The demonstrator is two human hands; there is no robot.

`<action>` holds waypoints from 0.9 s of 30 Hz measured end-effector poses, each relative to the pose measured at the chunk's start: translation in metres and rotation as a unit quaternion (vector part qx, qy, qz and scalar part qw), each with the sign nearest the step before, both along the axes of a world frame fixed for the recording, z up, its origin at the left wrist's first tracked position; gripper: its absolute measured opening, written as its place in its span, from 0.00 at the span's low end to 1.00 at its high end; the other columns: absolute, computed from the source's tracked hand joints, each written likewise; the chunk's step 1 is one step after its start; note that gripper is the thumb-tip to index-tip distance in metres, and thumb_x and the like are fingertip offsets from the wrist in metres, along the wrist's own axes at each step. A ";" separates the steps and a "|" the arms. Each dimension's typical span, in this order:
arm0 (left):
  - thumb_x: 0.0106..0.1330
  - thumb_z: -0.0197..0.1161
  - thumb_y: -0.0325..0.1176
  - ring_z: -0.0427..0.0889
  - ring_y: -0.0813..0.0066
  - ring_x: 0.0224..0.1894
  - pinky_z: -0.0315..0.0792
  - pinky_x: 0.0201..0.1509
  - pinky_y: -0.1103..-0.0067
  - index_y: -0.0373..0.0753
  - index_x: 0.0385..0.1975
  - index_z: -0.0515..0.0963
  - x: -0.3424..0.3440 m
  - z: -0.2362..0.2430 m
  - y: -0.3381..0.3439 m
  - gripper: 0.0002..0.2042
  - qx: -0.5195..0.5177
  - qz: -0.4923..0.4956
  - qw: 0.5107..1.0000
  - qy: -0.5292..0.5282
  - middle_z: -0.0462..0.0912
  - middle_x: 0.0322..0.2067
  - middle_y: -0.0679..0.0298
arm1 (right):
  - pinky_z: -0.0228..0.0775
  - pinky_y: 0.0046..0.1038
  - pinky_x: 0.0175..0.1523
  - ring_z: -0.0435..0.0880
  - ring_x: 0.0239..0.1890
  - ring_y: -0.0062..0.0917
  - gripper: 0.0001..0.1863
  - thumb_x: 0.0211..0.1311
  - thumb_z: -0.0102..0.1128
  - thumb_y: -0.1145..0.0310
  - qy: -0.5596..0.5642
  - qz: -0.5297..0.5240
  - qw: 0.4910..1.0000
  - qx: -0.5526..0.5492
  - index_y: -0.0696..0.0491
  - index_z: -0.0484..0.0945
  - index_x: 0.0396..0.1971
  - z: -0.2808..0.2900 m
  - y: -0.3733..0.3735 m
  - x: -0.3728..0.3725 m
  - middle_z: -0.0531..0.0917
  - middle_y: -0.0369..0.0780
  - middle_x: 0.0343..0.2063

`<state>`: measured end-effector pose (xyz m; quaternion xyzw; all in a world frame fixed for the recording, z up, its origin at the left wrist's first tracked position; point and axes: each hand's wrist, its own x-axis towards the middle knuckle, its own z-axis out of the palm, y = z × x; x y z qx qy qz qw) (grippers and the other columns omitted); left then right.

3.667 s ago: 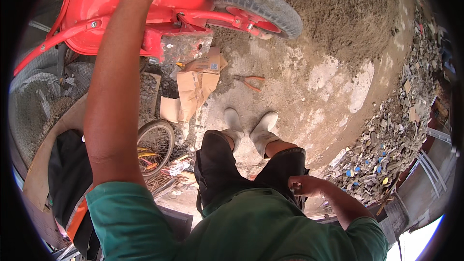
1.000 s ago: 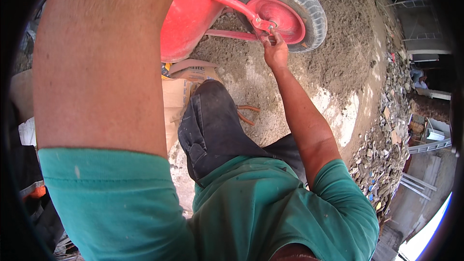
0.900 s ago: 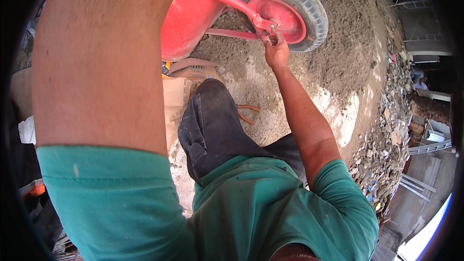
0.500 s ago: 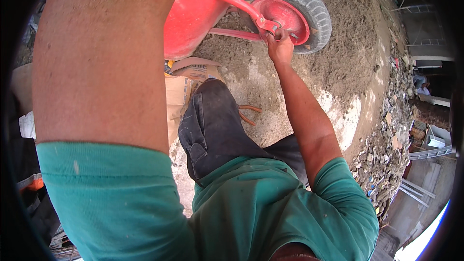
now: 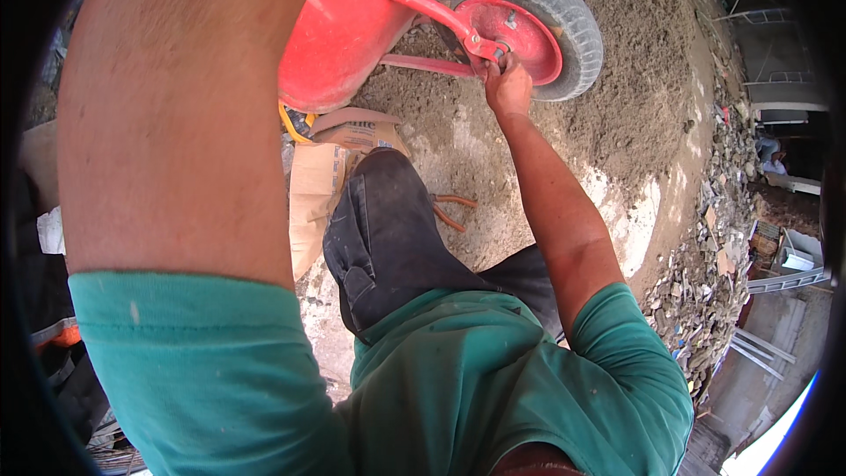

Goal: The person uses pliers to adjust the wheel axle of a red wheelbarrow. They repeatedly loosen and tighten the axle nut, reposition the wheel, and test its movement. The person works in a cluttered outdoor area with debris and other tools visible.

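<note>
A red wheelbarrow [image 5: 361, 31] lies tipped at the top, with its dusty black-tyred wheel [image 5: 577, 31] facing me. My right hand [image 5: 509, 88] is closed at the wheel's hub, its thumb and fingers pinched round the grey axle end [image 5: 500, 50] beside the red frame bracket [image 5: 480, 46]. The fingers partly cover this fitting, so its exact shape is unclear. My left arm [image 5: 176, 123] reaches up along the left side and runs out past the top edge; the left hand is out of view.
A pair of orange tool handles [image 5: 454, 201] lies beside my knee. Brown paper sacks [image 5: 313, 189] and a yellow curved piece [image 5: 293, 126] sit below the barrow. Grey sand or mortar [image 5: 630, 97] surrounds the wheel. Stone rubble [image 5: 705, 264] lines the right side.
The wheel has turned counterclockwise, bringing its valve stem above the hub. The barrow body and my left arm have shifted slightly left. My right hand stays at the hub.
</note>
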<state>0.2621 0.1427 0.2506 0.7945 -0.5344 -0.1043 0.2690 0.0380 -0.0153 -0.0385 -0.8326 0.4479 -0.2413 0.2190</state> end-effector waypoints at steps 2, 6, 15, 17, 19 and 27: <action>0.67 0.54 0.54 0.76 0.51 0.54 0.66 0.61 0.63 0.37 0.61 0.69 -0.001 0.001 -0.001 0.30 0.000 0.001 1.000 0.000 0.76 0.55 0.46 | 0.72 0.49 0.45 0.82 0.39 0.54 0.12 0.61 0.66 0.64 -0.007 -0.001 1.000 -0.008 0.58 0.76 0.34 -0.001 -0.001 0.000 0.83 0.53 0.32; 0.67 0.54 0.54 0.76 0.51 0.54 0.66 0.61 0.64 0.37 0.61 0.69 -0.001 0.001 -0.003 0.30 0.000 0.001 1.000 -0.001 0.76 0.55 0.46 | 0.72 0.48 0.44 0.82 0.38 0.53 0.12 0.60 0.66 0.65 -0.020 -0.005 1.000 -0.007 0.58 0.75 0.32 -0.004 -0.002 0.000 0.82 0.54 0.30; 0.67 0.54 0.54 0.76 0.51 0.54 0.66 0.61 0.64 0.37 0.61 0.68 -0.003 0.001 -0.005 0.30 0.003 0.006 1.000 -0.003 0.76 0.55 0.47 | 0.72 0.46 0.43 0.82 0.37 0.53 0.11 0.59 0.67 0.67 -0.048 -0.011 0.999 0.011 0.58 0.75 0.31 -0.008 -0.002 0.000 0.82 0.53 0.28; 0.67 0.54 0.54 0.76 0.51 0.54 0.66 0.61 0.64 0.37 0.61 0.68 -0.004 0.001 -0.005 0.30 0.003 0.007 1.000 -0.002 0.76 0.55 0.47 | 0.72 0.46 0.43 0.82 0.36 0.53 0.12 0.58 0.67 0.67 -0.053 -0.010 0.998 0.008 0.58 0.74 0.30 -0.009 -0.002 0.000 0.82 0.53 0.28; 0.67 0.54 0.54 0.75 0.51 0.54 0.66 0.61 0.64 0.37 0.61 0.68 -0.003 0.001 -0.005 0.30 0.002 0.008 1.000 -0.003 0.76 0.55 0.47 | 0.72 0.46 0.43 0.82 0.36 0.53 0.12 0.58 0.67 0.67 -0.060 -0.006 0.998 0.002 0.58 0.74 0.30 -0.009 -0.002 0.000 0.82 0.53 0.28; 0.67 0.55 0.54 0.75 0.52 0.55 0.66 0.62 0.64 0.38 0.62 0.68 -0.005 0.000 -0.009 0.31 0.002 0.008 1.000 -0.007 0.75 0.55 0.48 | 0.72 0.45 0.42 0.82 0.35 0.52 0.12 0.58 0.68 0.67 -0.072 0.002 0.997 0.007 0.58 0.74 0.30 -0.011 -0.005 -0.002 0.82 0.53 0.27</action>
